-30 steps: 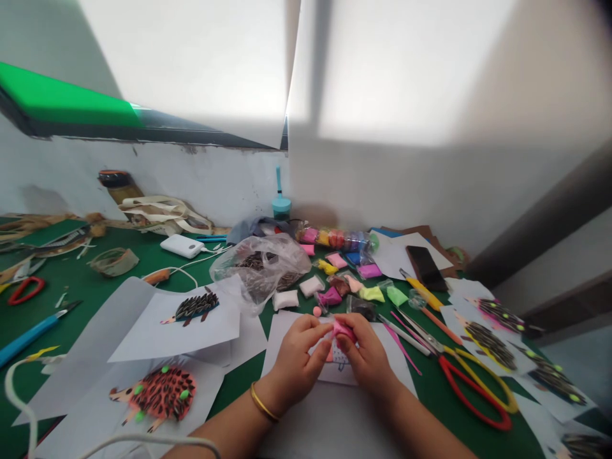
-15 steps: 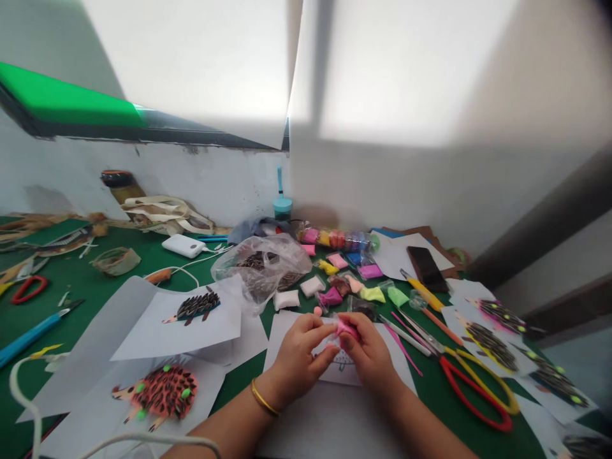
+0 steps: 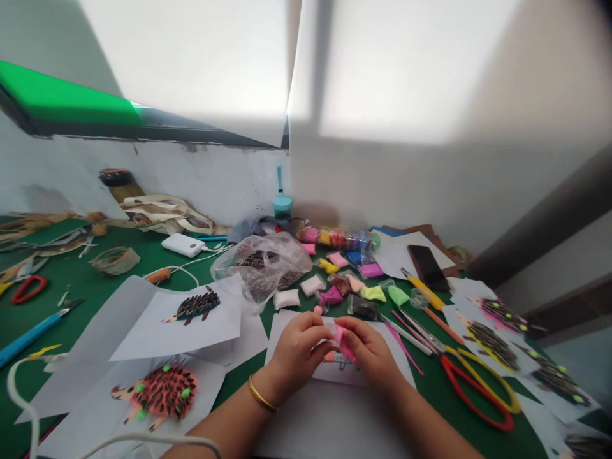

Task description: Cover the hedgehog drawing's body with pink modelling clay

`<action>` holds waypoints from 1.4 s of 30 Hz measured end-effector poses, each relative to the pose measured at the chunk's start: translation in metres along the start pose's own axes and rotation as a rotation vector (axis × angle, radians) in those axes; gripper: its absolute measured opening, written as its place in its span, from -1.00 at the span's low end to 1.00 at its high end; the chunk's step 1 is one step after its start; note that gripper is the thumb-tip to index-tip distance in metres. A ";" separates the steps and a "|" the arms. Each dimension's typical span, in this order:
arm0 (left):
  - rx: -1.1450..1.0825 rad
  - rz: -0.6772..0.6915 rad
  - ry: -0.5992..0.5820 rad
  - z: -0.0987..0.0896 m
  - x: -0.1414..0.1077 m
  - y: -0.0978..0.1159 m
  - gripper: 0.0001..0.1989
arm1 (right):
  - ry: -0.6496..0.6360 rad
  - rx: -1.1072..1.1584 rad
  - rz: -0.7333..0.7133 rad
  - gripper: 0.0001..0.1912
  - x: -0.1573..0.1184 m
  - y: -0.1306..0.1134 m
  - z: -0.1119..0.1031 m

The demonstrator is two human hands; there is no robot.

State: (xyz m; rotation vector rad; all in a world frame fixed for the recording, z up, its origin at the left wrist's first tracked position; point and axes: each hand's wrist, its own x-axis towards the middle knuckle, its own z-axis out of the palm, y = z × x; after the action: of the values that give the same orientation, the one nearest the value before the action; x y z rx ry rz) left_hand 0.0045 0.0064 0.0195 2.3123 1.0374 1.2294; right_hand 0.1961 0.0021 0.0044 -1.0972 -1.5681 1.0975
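Between my two hands is a small clear packet of pink clay [image 3: 342, 341]. My left hand [image 3: 302, 347], with a gold bangle on its wrist, pinches the packet's edge. The fingers of my right hand [image 3: 368, 347] are closed around its pink, bulging side. Beneath them lies a white sheet [image 3: 382, 374] with a drawing partly hidden by my hands; some salmon-pink clay shows on it. Just beyond my fingers sits a small pink ball [image 3: 318, 310] near the top edge of the sheet.
Several clay packets [image 3: 329, 296] lie beyond the sheet, near a plastic bag of seeds [image 3: 261, 264]. On the right are red-and-yellow scissors [image 3: 478, 389], a yellow cutter [image 3: 423, 290] and a phone [image 3: 427, 266]. Seed-covered hedgehog pictures [image 3: 165, 395] lie on both sides.
The packet has turned between my fingers, and its clear plastic edge now shows stretched towards my left hand. More of the drawing and the salmon-pink clay is visible below.
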 end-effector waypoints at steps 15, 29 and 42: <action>-0.241 -0.049 0.067 0.000 -0.002 0.002 -0.91 | -0.059 -0.224 -0.177 -0.52 0.003 0.003 -0.007; -0.326 -0.209 0.072 0.002 -0.003 0.003 -0.72 | -0.114 -0.192 -0.238 -0.58 0.001 0.000 -0.007; -0.319 -0.312 0.138 0.015 -0.005 0.003 -0.87 | -0.066 -0.117 -0.208 -0.78 -0.003 -0.010 0.005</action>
State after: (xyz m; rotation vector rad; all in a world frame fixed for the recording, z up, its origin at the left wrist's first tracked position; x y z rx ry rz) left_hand 0.0165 0.0015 0.0097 1.7724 1.1048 1.3276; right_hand 0.1905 -0.0038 0.0125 -0.9571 -1.7740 0.9201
